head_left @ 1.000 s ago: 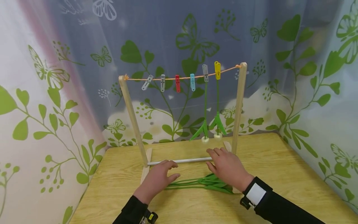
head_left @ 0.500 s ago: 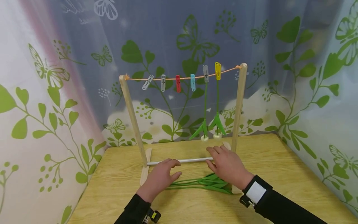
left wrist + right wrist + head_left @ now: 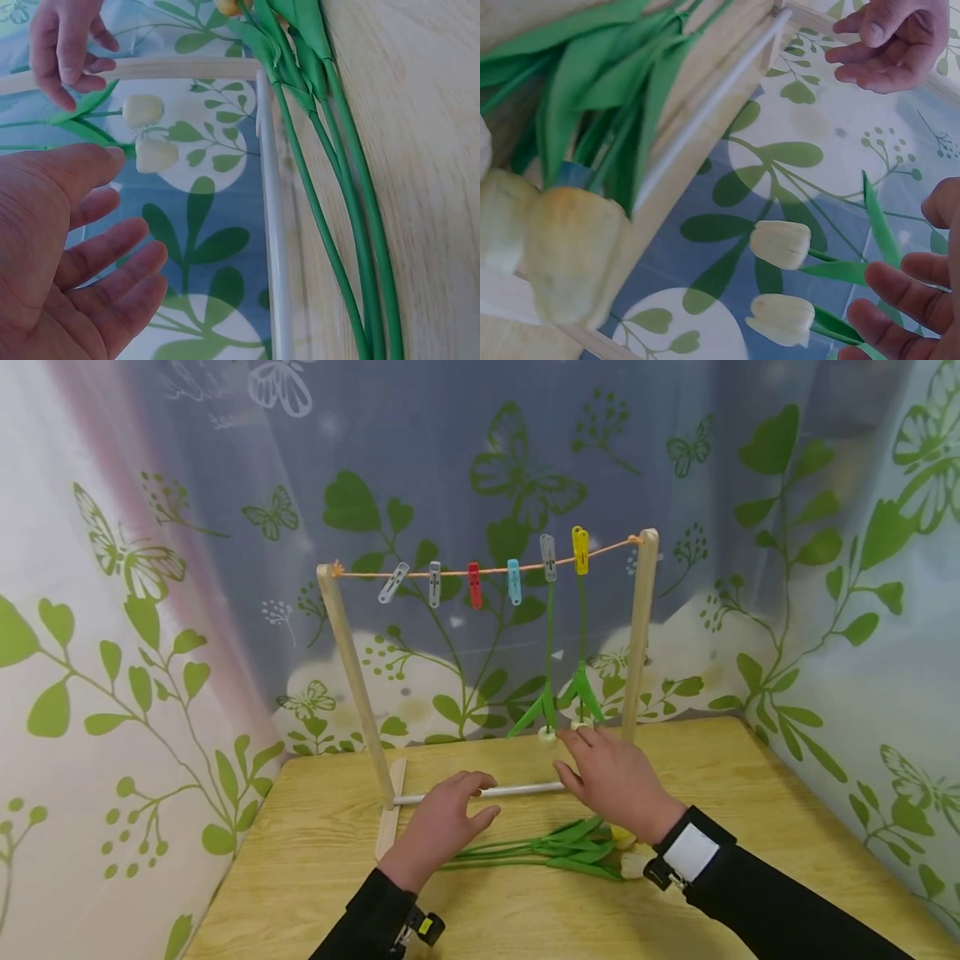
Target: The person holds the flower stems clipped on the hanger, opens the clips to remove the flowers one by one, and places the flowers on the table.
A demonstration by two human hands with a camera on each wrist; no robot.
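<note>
Two white artificial tulips hang head down in the head view, one from a grey clothespin [image 3: 548, 557] and one from a yellow clothespin [image 3: 581, 550]. My right hand [image 3: 617, 775] is just below their blooms, fingers loosely bent and holding nothing; in the right wrist view the white tulip [image 3: 780, 244] is apart from the fingertips. My left hand [image 3: 444, 817], also holding nothing, hovers before the white crossbar [image 3: 521, 790] with relaxed fingers. Beneath the hands a bunch of tulips [image 3: 558, 850] lies on the table, stems to the left; its pale bloom [image 3: 574, 251] shows close in the right wrist view.
A wooden frame with a left post [image 3: 352, 677] and a right post [image 3: 642, 635] carries an orange string [image 3: 457, 572]. Further clothespins hang there, including a red one [image 3: 475, 586] and a blue one [image 3: 513, 582]. Behind the wooden table [image 3: 300, 827] hangs a leaf-patterned curtain [image 3: 420, 435].
My right hand has risen toward the hanging blooms, and the flower heads of the lying bunch now show below it. My left hand has shifted slightly up and right.
</note>
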